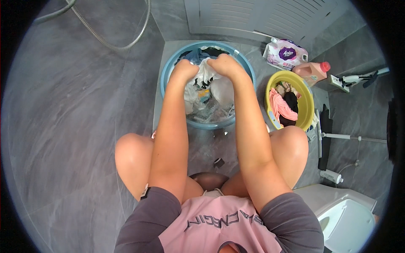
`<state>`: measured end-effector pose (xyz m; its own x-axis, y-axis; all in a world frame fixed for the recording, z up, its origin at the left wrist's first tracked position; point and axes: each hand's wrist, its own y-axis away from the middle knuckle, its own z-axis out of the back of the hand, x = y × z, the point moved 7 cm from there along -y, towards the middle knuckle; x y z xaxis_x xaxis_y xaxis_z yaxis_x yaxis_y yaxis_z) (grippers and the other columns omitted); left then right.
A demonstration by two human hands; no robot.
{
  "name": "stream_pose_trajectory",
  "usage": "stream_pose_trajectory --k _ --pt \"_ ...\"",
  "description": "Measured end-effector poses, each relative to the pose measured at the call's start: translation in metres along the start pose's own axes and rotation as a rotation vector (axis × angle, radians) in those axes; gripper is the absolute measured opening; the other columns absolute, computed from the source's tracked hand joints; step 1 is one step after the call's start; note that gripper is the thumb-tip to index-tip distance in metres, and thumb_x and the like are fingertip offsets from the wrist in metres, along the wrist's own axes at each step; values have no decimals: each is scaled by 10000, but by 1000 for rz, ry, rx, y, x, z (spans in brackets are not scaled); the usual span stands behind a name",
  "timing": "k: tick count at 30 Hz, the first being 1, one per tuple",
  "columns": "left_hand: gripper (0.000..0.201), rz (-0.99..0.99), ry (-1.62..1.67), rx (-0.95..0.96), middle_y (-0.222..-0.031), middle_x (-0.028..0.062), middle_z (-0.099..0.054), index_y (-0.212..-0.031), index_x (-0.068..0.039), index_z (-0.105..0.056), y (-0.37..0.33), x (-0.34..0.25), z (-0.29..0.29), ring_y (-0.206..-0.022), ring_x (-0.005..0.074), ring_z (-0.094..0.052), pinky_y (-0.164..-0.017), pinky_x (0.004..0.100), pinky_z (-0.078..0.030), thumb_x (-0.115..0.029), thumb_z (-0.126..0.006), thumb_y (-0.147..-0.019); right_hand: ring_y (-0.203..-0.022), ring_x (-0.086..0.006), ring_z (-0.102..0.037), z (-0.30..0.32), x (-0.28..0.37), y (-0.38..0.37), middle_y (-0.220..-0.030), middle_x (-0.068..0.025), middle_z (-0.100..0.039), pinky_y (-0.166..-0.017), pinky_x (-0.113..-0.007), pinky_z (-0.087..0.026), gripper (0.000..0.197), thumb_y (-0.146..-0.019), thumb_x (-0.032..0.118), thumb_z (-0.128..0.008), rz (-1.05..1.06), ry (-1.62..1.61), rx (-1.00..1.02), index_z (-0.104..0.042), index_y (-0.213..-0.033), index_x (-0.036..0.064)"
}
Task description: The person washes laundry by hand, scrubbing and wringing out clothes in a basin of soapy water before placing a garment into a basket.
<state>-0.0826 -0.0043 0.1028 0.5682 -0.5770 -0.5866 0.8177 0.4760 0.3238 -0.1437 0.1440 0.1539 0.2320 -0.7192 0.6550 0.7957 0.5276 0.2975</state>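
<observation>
Over a round blue basin (213, 125) on the floor, both arms reach forward. Between them a white garment with dark markings (205, 72) is bunched up. My left hand (184, 70) is closed on its left side, and my right hand (226, 65) grips its right side, a short way apart. Cloudy water and more wet laundry fill the basin below, with a yellow and blue patch (204, 96) showing among the white. Dark blue clothing (195, 55) lies at the far side of the basin. My fingertips are partly hidden by the hands and cloth.
A yellow tub (310, 105) with pink and black clothes stands to the right. Behind it are a white and purple pouch (287, 54) and a pink bottle (311, 72). A toilet (348, 223) is at lower right, and a shower hose (114, 46) hangs at upper left.
</observation>
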Motion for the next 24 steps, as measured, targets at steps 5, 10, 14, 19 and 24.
stream_pose_trajectory --k 5,10,14,19,24 --pt "464 55 -57 -97 -1075 248 -569 -1143 -3 -495 -21 27 -54 -984 382 -561 -844 440 -438 -307 -511 -792 -1006 -372 -559 -67 -85 -48 -1068 -253 -573 -864 -414 -434 519 -728 388 -533 -200 36 10 -598 -1038 -23" --pt "468 113 -176 88 -1021 227 -594 -1114 -24 -449 -27 81 -141 -951 374 -578 -775 468 -457 -357 -523 -792 -934 -366 -591 -146 -137 -45 -970 -255 -604 -806 -430 -462 479 -753 363 -535 -226 92 -107 -513 -1097 29" --pt "415 99 -241 21 -1004 208 -599 -1057 -43 -468 -14 120 -192 -913 374 -585 -733 475 -456 -360 -527 -795 -893 -347 -608 -190 -158 -35 -933 -213 -626 -746 -435 -484 422 -774 347 -550 -242 226 63 -495 -1091 75" --pt "389 146 -325 208 -1087 222 -567 -1103 -48 -507 -35 133 -223 -984 370 -561 -833 451 -440 -338 -450 -851 -1032 -315 -561 -225 -199 -65 -1107 -175 -580 -821 -440 -472 355 -796 306 -532 -300 274 249 -586 -1080 99" --pt "531 265 -374 459 -1294 185 -440 -1298 -105 -423 -59 168 -261 -1200 345 -410 -1016 459 -275 -432 -360 -885 -1068 -307 -541 -228 -200 -80 -1162 -145 -560 -871 -432 -445 390 -812 352 -511 -384 163 318 -601 -1101 106"
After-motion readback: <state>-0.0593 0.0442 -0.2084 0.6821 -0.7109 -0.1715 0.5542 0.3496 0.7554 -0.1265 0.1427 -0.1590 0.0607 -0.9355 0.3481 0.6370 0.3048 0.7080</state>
